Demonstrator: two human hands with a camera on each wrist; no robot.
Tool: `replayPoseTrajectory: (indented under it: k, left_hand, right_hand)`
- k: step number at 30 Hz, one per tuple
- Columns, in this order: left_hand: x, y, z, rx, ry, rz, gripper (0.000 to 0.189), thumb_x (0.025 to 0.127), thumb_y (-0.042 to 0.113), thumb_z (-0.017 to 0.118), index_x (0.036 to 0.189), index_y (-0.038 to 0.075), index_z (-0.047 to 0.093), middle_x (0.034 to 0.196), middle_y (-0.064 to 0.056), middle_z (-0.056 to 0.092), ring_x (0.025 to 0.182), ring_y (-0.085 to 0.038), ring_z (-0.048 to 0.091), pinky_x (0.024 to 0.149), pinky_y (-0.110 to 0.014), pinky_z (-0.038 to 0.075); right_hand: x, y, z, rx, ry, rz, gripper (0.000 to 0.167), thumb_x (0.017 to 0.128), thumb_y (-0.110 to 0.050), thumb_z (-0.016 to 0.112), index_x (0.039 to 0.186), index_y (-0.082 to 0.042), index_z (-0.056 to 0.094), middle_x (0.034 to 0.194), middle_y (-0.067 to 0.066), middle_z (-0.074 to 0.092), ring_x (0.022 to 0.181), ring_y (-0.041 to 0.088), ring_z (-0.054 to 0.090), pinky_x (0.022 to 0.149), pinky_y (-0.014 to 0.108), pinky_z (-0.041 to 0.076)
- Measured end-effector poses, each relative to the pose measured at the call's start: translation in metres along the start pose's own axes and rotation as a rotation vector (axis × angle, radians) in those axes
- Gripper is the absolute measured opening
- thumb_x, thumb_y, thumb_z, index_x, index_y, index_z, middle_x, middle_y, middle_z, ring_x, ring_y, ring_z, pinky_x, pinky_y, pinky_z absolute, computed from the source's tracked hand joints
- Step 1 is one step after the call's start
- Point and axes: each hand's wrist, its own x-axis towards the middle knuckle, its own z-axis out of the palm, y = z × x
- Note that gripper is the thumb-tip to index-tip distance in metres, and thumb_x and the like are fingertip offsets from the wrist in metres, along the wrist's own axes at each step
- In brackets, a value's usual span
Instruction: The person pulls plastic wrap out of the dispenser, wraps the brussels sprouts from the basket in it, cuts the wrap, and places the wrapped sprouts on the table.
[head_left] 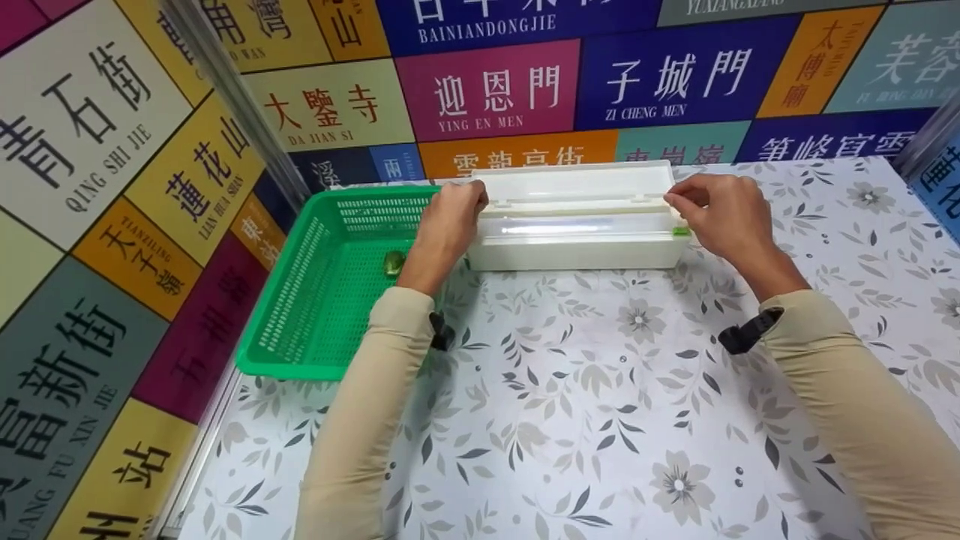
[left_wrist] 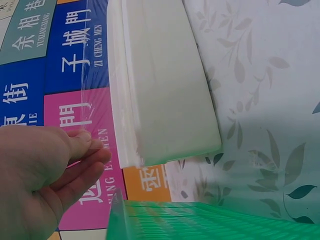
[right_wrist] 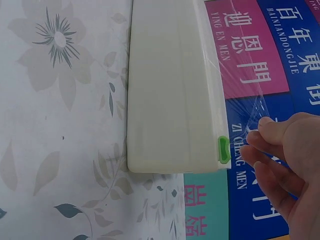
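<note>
1. Clear cling film (left_wrist: 94,95) is stretching out of the white dispenser box (head_left: 577,255).
2. Left hand (head_left: 450,229) is pinching its edge by the box's left end; right hand (head_left: 727,217), by the right end.
3. It's looking feather-light, limp, clingy, easily torn; edge corners are offering the best hold.

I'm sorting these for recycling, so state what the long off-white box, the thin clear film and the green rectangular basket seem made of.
Long off-white box: probably hard plastic, satin; smooth, evenly coloured, with rounded corners.
Thin clear film: likely plastic wrap, glossy; see-through, with fine creases and bright streaks.
Green rectangular basket: apparently moulded plastic, faint sheen; uniform colour, regular rows of holes.
</note>
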Motion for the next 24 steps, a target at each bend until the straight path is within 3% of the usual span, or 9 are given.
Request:
replayPoseTrajectory:
  k: [8, 18, 24]
  left_hand:
    - [-0.001, 0.001, -0.007, -0.046, -0.001, -0.038, 0.011, 0.111, 0.011, 0.061, 0.111, 0.009, 0.073, 0.108, -0.010, 0.074, 0.096, -0.023, 0.068, 0.091, -0.037, 0.061]
    - [-0.001, 0.004, -0.018, -0.057, 0.007, -0.052, 0.015, 0.111, 0.015, 0.062, 0.120, 0.012, 0.075, 0.116, -0.007, 0.077, 0.103, -0.022, 0.071, 0.100, -0.036, 0.062]
    - [-0.004, 0.002, -0.025, -0.069, 0.048, -0.022, 0.015, 0.111, 0.013, 0.061, 0.118, 0.013, 0.074, 0.115, -0.007, 0.078, 0.103, -0.021, 0.072, 0.098, -0.036, 0.063]
  right_hand:
    - [0.001, -0.001, -0.003, 0.013, 0.023, 0.011, 0.030, 0.105, -0.038, 0.072, 0.116, -0.012, 0.084, 0.108, 0.019, 0.083, 0.096, 0.037, 0.077, 0.067, 0.028, 0.039]
    - [0.001, -0.007, -0.014, 0.015, 0.027, 0.013, 0.032, 0.107, -0.037, 0.069, 0.120, -0.011, 0.083, 0.110, 0.021, 0.082, 0.100, 0.038, 0.075, 0.075, 0.039, 0.042]
    - [0.000, -0.012, -0.021, 0.000, 0.053, -0.003, 0.031, 0.106, -0.038, 0.070, 0.119, -0.013, 0.083, 0.109, 0.019, 0.083, 0.099, 0.037, 0.075, 0.064, 0.026, 0.038]
